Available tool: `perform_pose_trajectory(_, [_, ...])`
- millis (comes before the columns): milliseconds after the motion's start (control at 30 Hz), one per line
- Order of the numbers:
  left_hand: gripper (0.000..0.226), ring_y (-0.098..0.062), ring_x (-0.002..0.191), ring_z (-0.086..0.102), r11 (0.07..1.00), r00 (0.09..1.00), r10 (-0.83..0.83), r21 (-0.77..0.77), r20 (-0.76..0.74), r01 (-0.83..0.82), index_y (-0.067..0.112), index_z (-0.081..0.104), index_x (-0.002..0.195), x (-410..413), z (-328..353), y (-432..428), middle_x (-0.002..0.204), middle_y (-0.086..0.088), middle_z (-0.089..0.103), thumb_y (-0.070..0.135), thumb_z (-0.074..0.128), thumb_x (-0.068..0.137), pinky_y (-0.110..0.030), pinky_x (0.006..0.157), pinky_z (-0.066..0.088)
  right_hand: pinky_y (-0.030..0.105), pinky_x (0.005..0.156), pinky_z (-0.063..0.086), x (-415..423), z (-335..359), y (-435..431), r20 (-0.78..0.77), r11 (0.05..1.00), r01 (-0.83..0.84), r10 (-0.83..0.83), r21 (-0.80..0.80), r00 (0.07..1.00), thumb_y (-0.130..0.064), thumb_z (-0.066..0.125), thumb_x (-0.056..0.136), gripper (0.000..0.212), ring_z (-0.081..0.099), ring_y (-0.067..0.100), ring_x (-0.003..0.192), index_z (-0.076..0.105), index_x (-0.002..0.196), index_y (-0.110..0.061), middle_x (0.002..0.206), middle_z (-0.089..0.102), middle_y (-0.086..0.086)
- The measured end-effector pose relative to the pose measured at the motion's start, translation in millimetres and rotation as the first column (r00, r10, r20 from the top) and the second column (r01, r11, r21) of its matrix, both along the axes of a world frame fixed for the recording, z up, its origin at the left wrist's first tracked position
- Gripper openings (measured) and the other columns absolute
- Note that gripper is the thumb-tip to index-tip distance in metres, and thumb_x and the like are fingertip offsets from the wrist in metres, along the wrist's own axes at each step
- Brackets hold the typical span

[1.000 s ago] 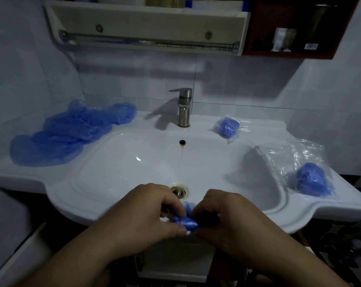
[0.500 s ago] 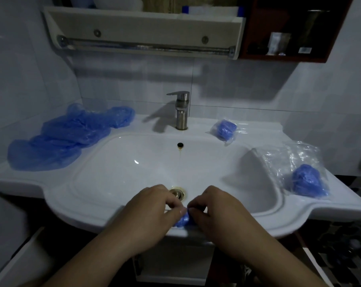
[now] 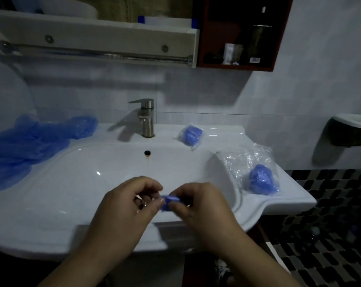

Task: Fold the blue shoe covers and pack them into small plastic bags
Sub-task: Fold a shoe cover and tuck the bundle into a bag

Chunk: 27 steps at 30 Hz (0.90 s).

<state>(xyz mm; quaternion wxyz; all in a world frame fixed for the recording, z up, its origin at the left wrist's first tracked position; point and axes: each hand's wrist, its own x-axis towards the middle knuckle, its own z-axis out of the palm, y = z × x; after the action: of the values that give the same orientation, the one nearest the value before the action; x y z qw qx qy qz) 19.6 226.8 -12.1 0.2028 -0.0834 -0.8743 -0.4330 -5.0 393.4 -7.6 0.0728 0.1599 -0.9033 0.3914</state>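
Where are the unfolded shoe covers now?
In the head view, the unfolded shoe covers lie heaped on the left ledge of the sink, left of the tap.

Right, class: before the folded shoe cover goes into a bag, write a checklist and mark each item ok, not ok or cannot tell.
1. The folded shoe cover is compact, pinched by the left hand and right hand: ok.
2. A bag held ready: not ok, neither hand has one.
3. Spare clear bags in sight on the sink, right ledge: ok.
4. One of them empty with an open mouth: cannot tell.
5. More loose shoe covers waiting on the left ledge: ok.
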Motion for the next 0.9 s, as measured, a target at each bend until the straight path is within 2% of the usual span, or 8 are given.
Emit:
perform_pose_trajectory(67, [0.020, 0.001, 0.086, 0.063, 0.995, 0.998, 0.020, 0.094, -0.054, -0.015, 0.035, 0.068, 0.091, -4, 0, 7, 0.084, 0.020, 0.068, 0.018, 0.074, 0.082, -0.004, 0.070, 0.047, 0.020, 0.065, 0.048, -9, 6, 20, -0.096, 0.974, 0.185, -0.198, -0.133, 0.975, -0.027, 0.072, 0.084, 0.005, 0.062, 0.002, 0.067, 0.075, 0.087, -0.025, 0.072, 0.070, -0.010])
perform_pose_trajectory(200, [0.022, -0.003, 0.080, 0.064, 0.988, 0.995, 0.046, 0.149, -0.085, -0.033, 0.032, 0.069, 0.088, -9, -2, 13, 0.084, 0.019, 0.069, 0.011, 0.073, 0.083, -0.007, 0.068, 0.047, 0.023, 0.063, 0.042, -30, 19, 79, -0.143, 0.782, 0.522, -0.592, -0.341, 0.793, -0.026, 0.073, 0.082, 0.003, 0.064, 0.011, 0.072, 0.072, 0.079, -0.026, 0.068, 0.064, -0.013])
perform_pose_trajectory(400, [0.024, -0.006, 0.080, 0.064, 0.987, 0.995, 0.064, 0.154, -0.082, -0.051, 0.030, 0.070, 0.083, -14, -4, 15, 0.082, 0.020, 0.069, 0.006, 0.072, 0.083, -0.007, 0.066, 0.048, 0.030, 0.070, 0.048, -52, -4, 142, 0.053, 0.665, 0.723, -0.728, -0.185, 0.683, -0.034, 0.071, 0.081, 0.015, 0.066, 0.025, 0.078, 0.075, 0.086, -0.021, 0.078, 0.071, 0.004])
perform_pose_trajectory(467, [0.025, -0.008, 0.078, 0.064, 0.981, 0.996, 0.063, 0.188, -0.063, -0.050, 0.029, 0.070, 0.083, -16, -5, 16, 0.082, 0.018, 0.069, 0.004, 0.071, 0.084, -0.008, 0.065, 0.049, 0.031, 0.067, 0.049, -55, -7, 146, 0.063, 0.693, 0.713, -0.711, -0.104, 0.700, -0.035, 0.070, 0.080, 0.015, 0.065, 0.027, 0.075, 0.071, 0.073, -0.023, 0.071, 0.069, 0.003])
perform_pose_trajectory(567, [0.023, -0.009, 0.077, 0.065, 0.973, 0.998, 0.061, 0.227, -0.034, -0.052, 0.027, 0.070, 0.084, -16, -5, 18, 0.083, 0.016, 0.069, 0.004, 0.071, 0.085, -0.009, 0.063, 0.049, 0.027, 0.054, 0.037, -55, -7, 145, 0.047, 0.705, 0.709, -0.708, -0.024, 0.705, -0.030, 0.070, 0.083, 0.024, 0.060, 0.026, 0.065, 0.071, 0.064, -0.017, 0.060, 0.063, 0.004])
perform_pose_trajectory(733, [0.021, -0.008, 0.076, 0.064, 0.969, 0.998, 0.061, 0.242, -0.016, -0.055, 0.027, 0.070, 0.085, -15, -2, 16, 0.083, 0.016, 0.069, 0.005, 0.070, 0.085, -0.010, 0.063, 0.050, 0.030, 0.064, 0.048, -32, 9, 130, -0.055, 0.694, 0.700, -0.715, -0.168, 0.697, -0.026, 0.069, 0.085, 0.011, 0.062, 0.018, 0.064, 0.076, 0.081, -0.017, 0.064, 0.066, -0.001])
perform_pose_trajectory(833, [0.015, -0.007, 0.077, 0.064, 0.957, 0.997, 0.077, 0.283, -0.015, -0.070, 0.024, 0.071, 0.089, -14, 2, 13, 0.085, 0.015, 0.070, 0.008, 0.070, 0.087, -0.007, 0.060, 0.048, 0.024, 0.065, 0.044, -11, 23, 98, -0.291, 0.862, 0.455, -0.504, -0.223, 0.813, -0.018, 0.073, 0.081, 0.003, 0.061, 0.006, 0.069, 0.075, 0.081, -0.020, 0.075, 0.068, -0.006])
perform_pose_trajectory(900, [0.008, -0.004, 0.081, 0.067, 0.932, 0.997, 0.066, 0.354, 0.026, -0.071, 0.026, 0.071, 0.096, -15, 5, 11, 0.087, 0.014, 0.072, 0.023, 0.070, 0.088, -0.010, 0.066, 0.052, 0.014, 0.070, 0.043, -1, 22, 68, -0.316, 0.956, 0.209, -0.268, -0.207, 0.910, -0.017, 0.075, 0.079, 0.004, 0.063, 0.003, 0.075, 0.074, 0.076, -0.020, 0.081, 0.068, -0.010])
